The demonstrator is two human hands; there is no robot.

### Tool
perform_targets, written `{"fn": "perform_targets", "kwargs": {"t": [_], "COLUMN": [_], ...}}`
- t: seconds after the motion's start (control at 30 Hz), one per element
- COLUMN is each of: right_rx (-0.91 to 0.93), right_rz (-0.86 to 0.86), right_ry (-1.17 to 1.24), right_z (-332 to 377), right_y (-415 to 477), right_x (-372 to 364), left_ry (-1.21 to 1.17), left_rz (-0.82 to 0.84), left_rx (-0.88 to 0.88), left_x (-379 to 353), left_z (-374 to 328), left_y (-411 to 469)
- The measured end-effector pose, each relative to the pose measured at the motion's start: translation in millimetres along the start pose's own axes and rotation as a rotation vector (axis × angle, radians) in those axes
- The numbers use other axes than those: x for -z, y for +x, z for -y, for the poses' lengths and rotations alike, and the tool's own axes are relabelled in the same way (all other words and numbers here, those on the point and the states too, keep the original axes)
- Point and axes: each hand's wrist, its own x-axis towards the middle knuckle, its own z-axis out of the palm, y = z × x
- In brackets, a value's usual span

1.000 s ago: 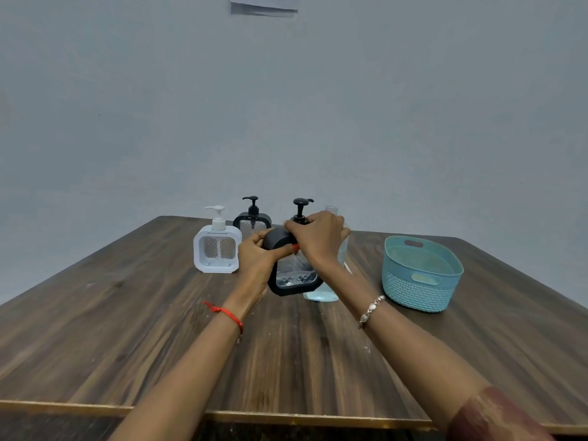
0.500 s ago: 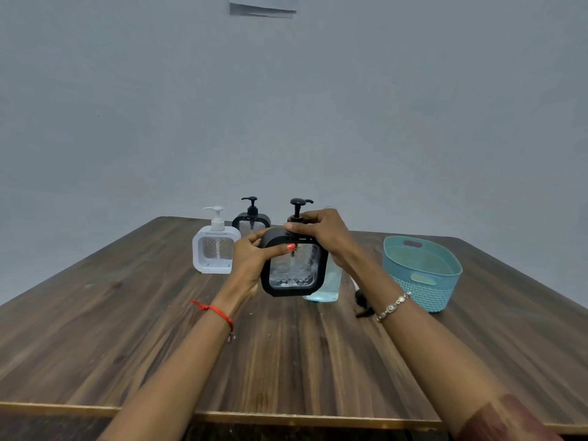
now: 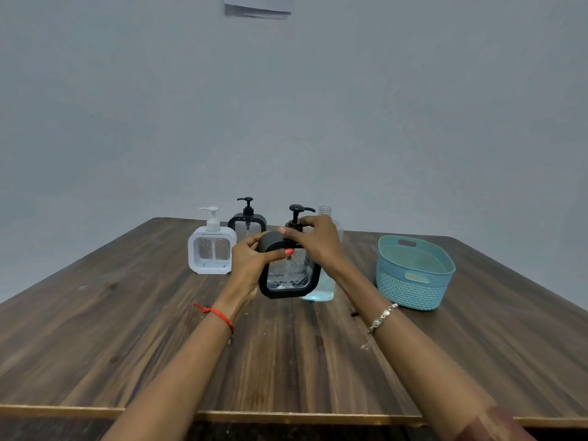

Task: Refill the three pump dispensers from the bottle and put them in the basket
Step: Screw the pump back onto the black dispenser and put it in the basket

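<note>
A black square pump dispenser [image 3: 288,276] with a clear patterned window stands at the table's middle. My left hand [image 3: 254,261] grips its upper left corner. My right hand [image 3: 313,238] is closed around the collar of its black pump head [image 3: 297,211]. Right behind it stands the clear refill bottle [image 3: 321,289], uncapped, with pale blue liquid low in it, mostly hidden by the dispenser and my right wrist. A white dispenser [image 3: 211,251] and a second black dispenser [image 3: 247,222] stand at the back left. The teal basket [image 3: 413,275] sits to the right with nothing in it.
The wooden table [image 3: 127,329] ends in a light front edge near me. A small dark object [image 3: 353,312] lies on the wood by my right forearm. A grey wall rises behind the table.
The held dispenser has dropped slightly and tilted back upright after leaning, and both hands stayed on it; my right hand has shifted its grip at the pump collar.
</note>
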Motion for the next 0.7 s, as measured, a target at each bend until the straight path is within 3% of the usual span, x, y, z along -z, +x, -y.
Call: {"fn": "perform_targets", "kwargs": {"t": [0.13, 0.3, 0.5, 0.7], "right_rx": [-0.073, -0.117, -0.143, -0.181], "right_rz": [0.228, 0.294, 0.247, 0.091], "right_ry": [0.060, 0.051, 0.091, 0.112], "right_z": [-15.0, -34.0, -51.2, -55.9], "right_y": [6.6, -1.1, -23.4, -31.2], "right_x": [30.6, 66.1, 97.9, 142.7], "left_ry": [-0.025, -0.054, 0.009, 0.087], "left_rz": [0.033, 0.109, 0.193, 0.340], "left_rx": [0.011, 0.016, 0.014, -0.039], "left_x": [-1.6, -17.1, -48.7, -91.7], "left_z": [-2.0, -2.7, 6.4, 13.1], "left_y": [-1.9, -8.9, -19.1, -22.1]}}
